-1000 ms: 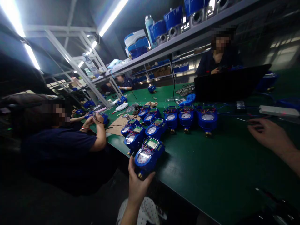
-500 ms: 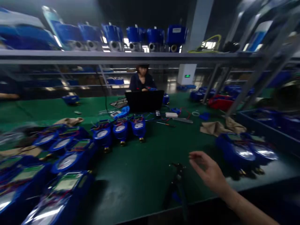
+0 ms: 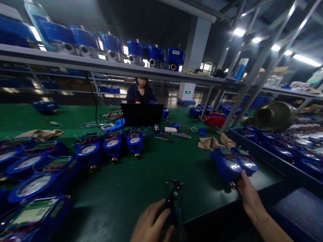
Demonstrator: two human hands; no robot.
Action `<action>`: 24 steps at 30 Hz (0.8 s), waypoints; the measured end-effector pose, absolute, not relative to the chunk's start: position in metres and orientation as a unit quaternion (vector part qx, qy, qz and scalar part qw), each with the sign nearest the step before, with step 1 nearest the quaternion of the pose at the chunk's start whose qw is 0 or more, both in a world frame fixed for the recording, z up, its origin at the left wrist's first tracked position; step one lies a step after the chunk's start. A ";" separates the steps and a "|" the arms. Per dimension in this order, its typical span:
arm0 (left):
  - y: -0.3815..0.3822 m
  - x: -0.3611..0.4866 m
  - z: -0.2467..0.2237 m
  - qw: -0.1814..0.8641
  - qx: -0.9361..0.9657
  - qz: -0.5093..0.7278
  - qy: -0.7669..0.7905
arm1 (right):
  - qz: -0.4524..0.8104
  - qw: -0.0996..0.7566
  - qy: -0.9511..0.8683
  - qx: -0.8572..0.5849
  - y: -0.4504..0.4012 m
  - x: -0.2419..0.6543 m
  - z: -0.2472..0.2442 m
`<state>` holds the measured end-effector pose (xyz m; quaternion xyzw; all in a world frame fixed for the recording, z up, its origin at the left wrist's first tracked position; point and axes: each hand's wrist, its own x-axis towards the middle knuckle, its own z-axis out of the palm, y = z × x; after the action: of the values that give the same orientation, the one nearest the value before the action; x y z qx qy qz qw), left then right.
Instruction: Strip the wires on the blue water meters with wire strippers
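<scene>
Green matting covers the long workbench (image 3: 151, 174), dim under a steel shelf of blue housings. Near the front edge lie the pliers (image 3: 174, 198), black jaws pointing away toward the far side of the bench, blue handles running back toward the person, so the long axis lies front to back. The left hand (image 3: 150, 224) rests over the handles with its fingers loosely curled and the thumb alongside; whether it truly grips them cannot be told. To the right, the right hand (image 3: 248, 196) reaches a blue water meter (image 3: 227, 165) and touches its near end by the brass fitting, fingers partly open and not closed round it. A second meter (image 3: 247, 164) sits just beside that one. Other meters stand in a row (image 3: 112, 148) further back and crowd the left side. Behind them are a black laptop (image 3: 142, 114) and a seated person (image 3: 140, 92). No writing on the meters or tools is legible.
</scene>
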<state>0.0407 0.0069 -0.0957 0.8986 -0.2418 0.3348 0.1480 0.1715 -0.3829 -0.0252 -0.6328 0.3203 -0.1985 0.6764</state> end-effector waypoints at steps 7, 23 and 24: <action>-0.040 0.052 -0.079 0.211 0.927 0.163 -0.264 | -0.105 0.708 0.295 -0.633 -0.374 0.177 -0.016; 0.074 0.003 -0.062 0.155 0.966 0.154 0.135 | 0.005 0.585 0.226 -0.779 -0.344 0.200 -0.011; 0.084 -0.003 -0.062 0.141 0.964 0.159 0.161 | 0.016 0.565 0.200 -0.800 -0.339 0.200 -0.013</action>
<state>-0.0028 0.0838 -0.0616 0.9638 0.1606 0.1591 0.1410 0.2004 -0.3389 -0.0132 -0.8003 0.2002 0.0157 0.5649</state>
